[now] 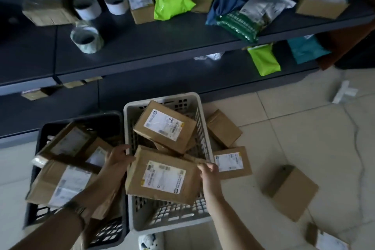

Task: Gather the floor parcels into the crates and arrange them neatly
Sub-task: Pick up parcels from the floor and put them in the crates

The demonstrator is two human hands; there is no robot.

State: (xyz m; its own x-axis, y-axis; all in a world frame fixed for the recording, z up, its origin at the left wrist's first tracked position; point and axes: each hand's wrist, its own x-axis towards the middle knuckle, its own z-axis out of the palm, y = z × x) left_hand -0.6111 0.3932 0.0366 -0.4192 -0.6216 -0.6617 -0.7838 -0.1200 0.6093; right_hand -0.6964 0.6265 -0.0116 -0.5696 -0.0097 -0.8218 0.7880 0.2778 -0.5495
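Pale floor tiles [304, 128] are seen below dark shelves [142, 50]. A labelled parcel [164, 176] is held tilted over the near end of the grey crate [162, 97]. It is gripped at its left edge by the left hand [118, 161] and pinched at its right edge by the right hand [209, 170]. A second parcel [164, 126] is lodged askew deeper in that crate. Just to the left, a black crate [81, 118] is filled with boxes [65, 182]. Floor parcels [290, 191] are scattered to the right, two just beside the grey crate. Green bags [172, 0] and tape rolls [116, 2] are kept on the shelves.
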